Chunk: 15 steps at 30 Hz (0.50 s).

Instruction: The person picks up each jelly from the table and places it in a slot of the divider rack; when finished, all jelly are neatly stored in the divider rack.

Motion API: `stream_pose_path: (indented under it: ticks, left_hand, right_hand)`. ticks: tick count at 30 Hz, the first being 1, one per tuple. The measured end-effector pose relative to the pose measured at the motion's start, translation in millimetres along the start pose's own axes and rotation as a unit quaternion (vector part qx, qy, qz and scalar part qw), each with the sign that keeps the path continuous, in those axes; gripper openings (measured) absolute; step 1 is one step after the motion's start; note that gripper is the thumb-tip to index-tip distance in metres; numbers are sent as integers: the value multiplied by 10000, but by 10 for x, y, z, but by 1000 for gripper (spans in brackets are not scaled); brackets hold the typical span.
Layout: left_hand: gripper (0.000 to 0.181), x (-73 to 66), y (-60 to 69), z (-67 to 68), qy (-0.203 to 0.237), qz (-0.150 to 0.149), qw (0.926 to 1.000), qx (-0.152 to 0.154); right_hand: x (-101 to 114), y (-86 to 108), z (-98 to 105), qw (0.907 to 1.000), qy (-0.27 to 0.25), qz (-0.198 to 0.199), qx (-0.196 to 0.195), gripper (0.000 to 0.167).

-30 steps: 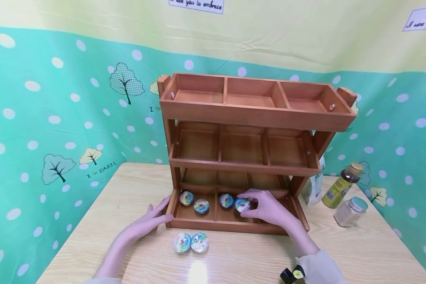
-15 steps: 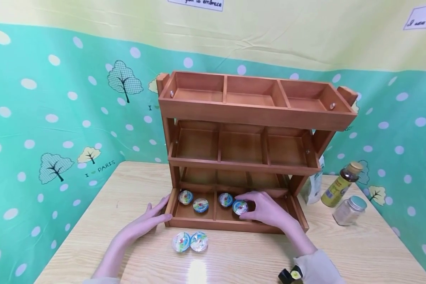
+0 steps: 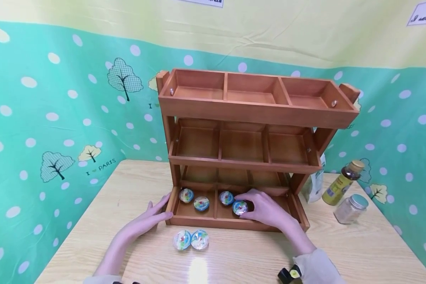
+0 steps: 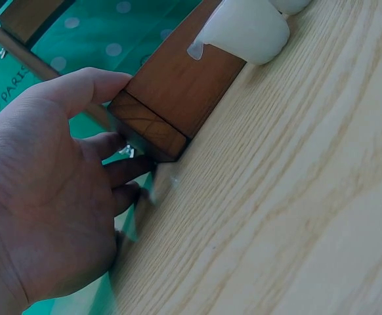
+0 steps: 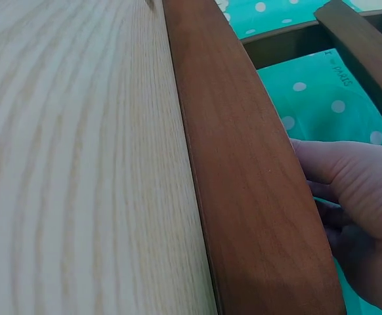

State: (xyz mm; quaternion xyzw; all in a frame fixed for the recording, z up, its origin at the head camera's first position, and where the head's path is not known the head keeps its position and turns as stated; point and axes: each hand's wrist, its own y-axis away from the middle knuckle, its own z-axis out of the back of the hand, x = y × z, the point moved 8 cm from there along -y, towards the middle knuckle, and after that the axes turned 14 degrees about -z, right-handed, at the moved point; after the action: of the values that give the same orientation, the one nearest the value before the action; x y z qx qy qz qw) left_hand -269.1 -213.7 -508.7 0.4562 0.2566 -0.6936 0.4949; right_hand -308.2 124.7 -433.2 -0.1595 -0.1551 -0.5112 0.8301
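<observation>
I see the right hand (image 3: 264,207) pinching a small round blue-and-white plastic cup (image 3: 239,208) in the brown wooden tiered rack (image 3: 255,111), bottom tier, middle compartment, just beside a matching cup (image 3: 227,198). I see the left hand (image 3: 150,219), thumb spread wide from the fingers, touching that tier's left end. Two similar cups (image 3: 182,240) sit in front, on the pale wood-grain table (image 3: 248,260).

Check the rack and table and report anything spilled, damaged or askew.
Nothing stands out. No spill or damage shows around the rack or cups; the bottle and jar seem to lean, probably just lens distortion.
</observation>
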Motion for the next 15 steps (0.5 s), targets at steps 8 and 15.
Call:
stream_pose_path:
  ticks: [8,15]
  left_hand:
    - [81,-15,3,15,37,-6,10000,-26]
    - [80,-29,13,4,121,-37,9999,-5]
  right_hand:
    - [28,7,-8,9993,355,24,-86,46]
    - [19,6,-30,9994,333,11,-34,45]
